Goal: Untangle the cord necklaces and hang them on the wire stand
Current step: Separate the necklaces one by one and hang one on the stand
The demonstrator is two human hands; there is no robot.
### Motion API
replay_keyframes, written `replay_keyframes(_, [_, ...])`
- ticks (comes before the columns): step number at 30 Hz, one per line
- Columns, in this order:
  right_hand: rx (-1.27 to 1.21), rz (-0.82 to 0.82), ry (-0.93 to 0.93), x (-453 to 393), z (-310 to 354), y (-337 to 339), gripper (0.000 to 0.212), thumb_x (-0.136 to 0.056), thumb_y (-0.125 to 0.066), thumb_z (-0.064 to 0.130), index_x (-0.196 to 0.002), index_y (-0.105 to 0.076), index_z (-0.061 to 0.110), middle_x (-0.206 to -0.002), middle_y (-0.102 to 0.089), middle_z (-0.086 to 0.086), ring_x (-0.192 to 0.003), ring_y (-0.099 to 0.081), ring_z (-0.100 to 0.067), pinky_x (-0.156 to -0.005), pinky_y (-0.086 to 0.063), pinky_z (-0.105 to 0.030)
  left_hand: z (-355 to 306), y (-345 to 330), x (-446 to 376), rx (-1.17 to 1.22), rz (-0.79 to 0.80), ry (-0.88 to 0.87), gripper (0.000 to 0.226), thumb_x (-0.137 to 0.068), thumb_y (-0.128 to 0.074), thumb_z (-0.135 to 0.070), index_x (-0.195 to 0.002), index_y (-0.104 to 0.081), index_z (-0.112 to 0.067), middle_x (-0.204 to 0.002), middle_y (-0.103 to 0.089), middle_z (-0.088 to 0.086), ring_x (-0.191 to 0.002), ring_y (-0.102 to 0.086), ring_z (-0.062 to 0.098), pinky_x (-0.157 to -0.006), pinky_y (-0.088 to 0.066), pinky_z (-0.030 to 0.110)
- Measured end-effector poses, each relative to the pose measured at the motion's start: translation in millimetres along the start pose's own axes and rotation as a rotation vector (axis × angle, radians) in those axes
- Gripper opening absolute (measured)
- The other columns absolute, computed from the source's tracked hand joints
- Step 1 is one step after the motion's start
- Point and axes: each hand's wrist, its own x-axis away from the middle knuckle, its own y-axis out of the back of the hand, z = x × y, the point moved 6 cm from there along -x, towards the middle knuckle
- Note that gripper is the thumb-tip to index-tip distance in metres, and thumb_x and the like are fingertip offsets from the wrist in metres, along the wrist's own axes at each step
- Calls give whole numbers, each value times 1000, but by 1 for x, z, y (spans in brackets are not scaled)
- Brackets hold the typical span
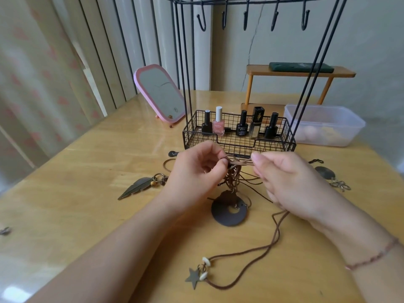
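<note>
Stand (240,136) top cut off

We see a glossy wooden table (87,162) and a matt black wire stand (238,136). The cords (247,254) look like brown suede. The box (323,125) is cloudy plastic.

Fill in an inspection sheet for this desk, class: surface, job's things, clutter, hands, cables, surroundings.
Surface: wooden table, glossy.
Job's things: knotted cords held up; wire stand behind, hooks bare; star pendant, leaf pendant, ring pendant lying loose.
Clutter: polish bottles in the stand's basket; plastic tub; pink mirror.
Hands: left hand and right hand pinch the cords.
Cables: nothing seen.
Surroundings: curtain, small shelf.
</note>
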Motion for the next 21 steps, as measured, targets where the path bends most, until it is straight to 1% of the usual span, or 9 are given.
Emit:
replay_keyframes(1, [-3,3,-26,0,-2,1,44,-99,-40,44,-64,-39,18,-44,-28,10,-39,-28,-7,-54,-23,-29,-2,0,1,-43,7,-24,12,-92,-64,-5,-87,-63,-16,-79,-68,2,-74,-65,22,-68,-55,37])
replay_keyframes(3, [133,-2,-58,-1,-4,4,42,-101,-42,38,-66,-50,15,-37,-36,10,-38,-40,-4,-50,-26,-26,-5,0,2,-79,16,-52,11,-91,-65,-4,-88,-64,-15,-80,-68,1,-75,-65,21,-70,-56,38])
replay_keyframes(5, [271,-23,-75,-2,-6,6,34,-101,-48,33,-75,-62,18,-38,-45,20,-43,-46,6,-44,-30,-16,-7,-1,3,-81,16,-52,11,-90,-65,-3,-88,-64,-14,-80,-67,0,-76,-64,21,-70,-56,36])
replay_keyframes(7, [304,-18,-99,-2,-9,7,26,-100,-52,34,-81,-65,21,-41,-47,24,-46,-46,7,-46,-35,-13,-5,-1,3,-37,-7,-23,14,-89,-64,-2,-86,-64,-15,-78,-67,0,-75,-65,23,-68,-56,32])
replay_keyframes(10, [285,0,-97,0,-7,4,21,-98,-54,38,-87,-63,23,-40,-47,21,-41,-44,1,-42,-28,-17,1,1,0,86,-45,49,19,-91,-61,0,-83,-63,-17,-74,-68,-2,-70,-65,15,-66,-54,26])
replay_keyframes(13, [174,-24,-51,1,-1,1,17,-99,-53,37,-92,-62,25,-40,-48,14,-36,-40,-4,-42,-25,-16,5,4,-3,185,-73,98,23,-92,-58,5,-84,-62,-16,-71,-67,-3,-66,-63,9,-63,-51,20])
replay_keyframes(16, [-59,-24,-64,2,0,-1,26,-100,-48,35,-88,-65,19,-42,-41,8,-39,-33,-6,-52,-29,-27,7,7,-5,232,-75,113,27,-90,-55,10,-89,-62,-16,-78,-69,4,-73,-66,10,-65,-50,19])
replay_keyframes(18, [-235,-2,-135,4,0,-2,30,-103,-46,30,-85,-63,12,-46,-34,9,-43,-30,-12,-50,-32,-32,7,5,-5,248,-54,134,29,-91,-52,13,-94,-60,-14,-80,-70,3,-75,-67,9,-66,-50,18])
replay_keyframes(21, [-290,-10,-173,6,0,0,30,-105,-45,26,-85,-61,9,-49,-31,7,-44,-28,-14,-49,-32,-32,9,3,-5,257,-12,156,31,-92,-48,14,-100,-59,-14,-79,-67,0,-74,-65,12,-69,-51,27])
